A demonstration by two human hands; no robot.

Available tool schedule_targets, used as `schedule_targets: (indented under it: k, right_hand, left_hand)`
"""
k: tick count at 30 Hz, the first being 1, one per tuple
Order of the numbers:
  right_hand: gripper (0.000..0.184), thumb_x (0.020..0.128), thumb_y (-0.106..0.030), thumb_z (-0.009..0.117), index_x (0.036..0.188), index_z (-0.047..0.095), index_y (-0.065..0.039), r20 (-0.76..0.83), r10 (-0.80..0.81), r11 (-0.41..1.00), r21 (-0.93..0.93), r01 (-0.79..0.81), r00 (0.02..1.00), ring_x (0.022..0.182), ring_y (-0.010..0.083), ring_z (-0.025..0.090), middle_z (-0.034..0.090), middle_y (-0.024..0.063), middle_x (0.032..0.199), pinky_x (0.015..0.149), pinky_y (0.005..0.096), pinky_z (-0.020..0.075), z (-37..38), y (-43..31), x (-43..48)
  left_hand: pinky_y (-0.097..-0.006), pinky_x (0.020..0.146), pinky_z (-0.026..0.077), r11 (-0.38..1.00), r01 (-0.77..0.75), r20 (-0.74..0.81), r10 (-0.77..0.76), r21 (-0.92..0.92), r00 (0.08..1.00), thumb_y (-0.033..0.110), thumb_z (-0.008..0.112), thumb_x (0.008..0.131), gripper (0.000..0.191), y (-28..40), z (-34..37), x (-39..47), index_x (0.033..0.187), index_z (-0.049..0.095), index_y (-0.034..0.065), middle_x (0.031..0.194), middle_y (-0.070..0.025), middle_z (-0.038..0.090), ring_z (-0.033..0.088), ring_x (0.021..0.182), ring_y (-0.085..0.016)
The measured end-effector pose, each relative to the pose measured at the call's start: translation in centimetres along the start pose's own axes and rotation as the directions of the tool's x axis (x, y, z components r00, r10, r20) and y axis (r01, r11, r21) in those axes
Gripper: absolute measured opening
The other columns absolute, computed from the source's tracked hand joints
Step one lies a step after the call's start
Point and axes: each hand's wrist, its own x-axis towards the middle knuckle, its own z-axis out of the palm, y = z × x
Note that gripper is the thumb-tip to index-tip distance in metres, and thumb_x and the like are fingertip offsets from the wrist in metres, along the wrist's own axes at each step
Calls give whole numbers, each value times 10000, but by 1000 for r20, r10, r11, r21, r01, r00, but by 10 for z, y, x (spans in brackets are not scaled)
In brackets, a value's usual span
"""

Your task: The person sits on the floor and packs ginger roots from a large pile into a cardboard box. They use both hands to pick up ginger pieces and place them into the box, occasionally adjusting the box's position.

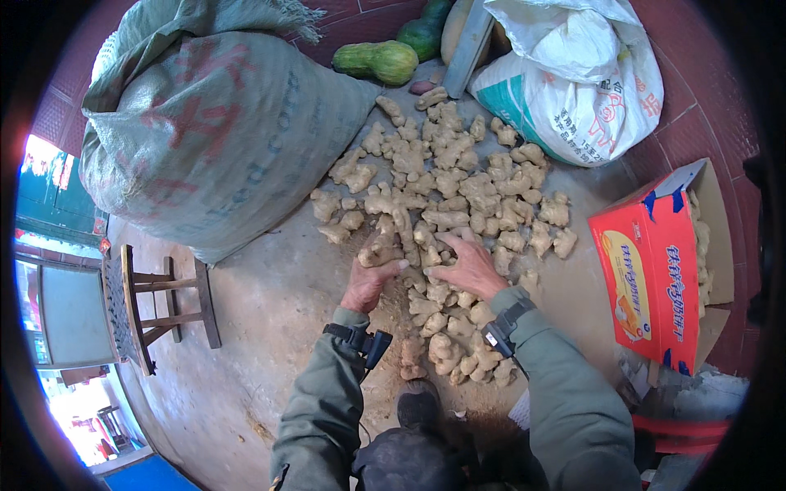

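Note:
A heap of ginger roots [454, 190] is spread over the floor before me. My left hand [368, 281] is at the heap's near left side, its fingers around a knobbly ginger piece [377, 247] and its thumb stretched to the right. On the right, my right hand [471, 265] reaches over the roots with thumb and forefinger apart. Small ginger knobs lie in the gap between them; whether the fingertips touch these is hard to tell. Closer to my shoe [417, 402] is another cluster of ginger [457, 353].
A large woven sack [227, 135] stands at the left, near a wooden stool [166, 301]. Squashes [376, 61] and a grey bar [468, 49] are at the back. A white printed sack [571, 92] and a red cardboard box [645, 264] holding ginger stand at the right.

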Motion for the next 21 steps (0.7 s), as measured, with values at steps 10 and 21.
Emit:
schedule_targets:
  k: [10, 21]
  right_hand:
    - [609, 906, -331, 808, 1374, 624, 12, -60, 15, 909, 417, 12, 998, 1189, 224, 633, 681, 144, 1289, 1034, 367, 494, -53, 14, -58]
    - [576, 948, -324, 740, 1396, 600, 10, -250, 268, 804, 591, -73, 931, 1126, 158, 635, 694, 98, 1267, 1010, 323, 504, -178, 35, -218]
  left_hand:
    - [-324, 897, 537, 981, -4, 240, -43, 193, 970, -21, 792, 828, 561, 73, 65, -4, 1363, 626, 7, 1199, -33, 686, 624, 1036, -144]
    - [-402, 1028, 553, 973, 186, 448, -228, 136, 864, -78, 751, 861, 543, 85, 261, -53, 1381, 612, -1, 1266, -103, 690, 662, 1174, -227]
